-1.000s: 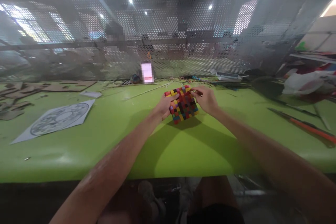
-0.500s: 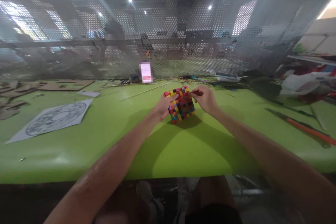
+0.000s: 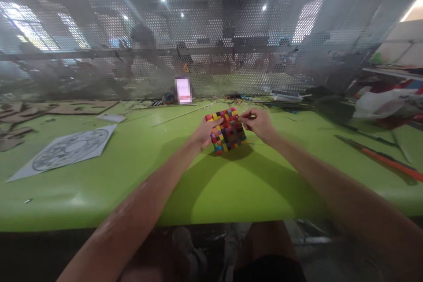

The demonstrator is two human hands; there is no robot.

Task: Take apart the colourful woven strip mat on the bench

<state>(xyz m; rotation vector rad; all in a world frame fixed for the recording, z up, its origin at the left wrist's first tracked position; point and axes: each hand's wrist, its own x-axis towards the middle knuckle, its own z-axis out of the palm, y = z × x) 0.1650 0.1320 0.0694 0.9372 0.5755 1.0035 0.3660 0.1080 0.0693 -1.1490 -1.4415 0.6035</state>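
A woven piece of many-coloured strips (image 3: pixel 229 132), checkered in red, yellow, black, blue and other colours, is held tilted just over the green tabletop. My left hand (image 3: pixel 205 133) grips its left side, with the thumb lying across the front face and the fingers behind, out of sight. At the upper right edge, my right hand (image 3: pixel 257 122) has thumb and forefinger pinched together against the piece. What sits between those fingertips is too small to make out. The piece throws a shadow on the green table (image 3: pixel 228 198) below.
On the left lie a printed sheet with a ring pattern (image 3: pixel 72 147) and cut cardboard (image 3: pixel 82 107). A lit phone (image 3: pixel 183 90) leans against the perforated metal screen (image 3: pixel 214 44). To the right are an orange-handled tool (image 3: pixel 390 163), a white plastic bag (image 3: pixel 375 103) and a white device (image 3: pixel 286 96).
The woven piece and my left hand have shifted very slightly left. My right hand keeps its pinch at the upper right edge with barely any movement.
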